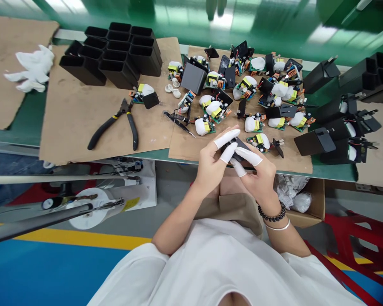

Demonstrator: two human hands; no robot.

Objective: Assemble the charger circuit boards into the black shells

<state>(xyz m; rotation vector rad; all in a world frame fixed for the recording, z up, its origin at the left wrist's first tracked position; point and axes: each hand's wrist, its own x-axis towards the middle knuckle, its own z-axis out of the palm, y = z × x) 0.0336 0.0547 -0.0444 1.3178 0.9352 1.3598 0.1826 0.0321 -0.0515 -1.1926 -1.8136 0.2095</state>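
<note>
Both hands are together at the table's front edge, with white finger cots on thumbs and fingers. My left hand (210, 163) is closed on the left side of a black power adapter housing (241, 143). From the other side my right hand (259, 172) pinches the same housing. My fingers cover much of it, so its inside and plug end are hidden. Just beyond lie several green circuit boards (258, 141) with white blobs, yellow parts and black plug plates wired on. A closed black adapter housing (194, 78) stands among the boards.
Diagonal cutters (125, 108) with black handles lie left on the cardboard (70, 114). Behind them stand several black housing sleeves (119, 59). More black adapters (315, 141) are at the right. White finger cots (35, 68) are far left. A cardboard box (315, 202) holds plastic bags below.
</note>
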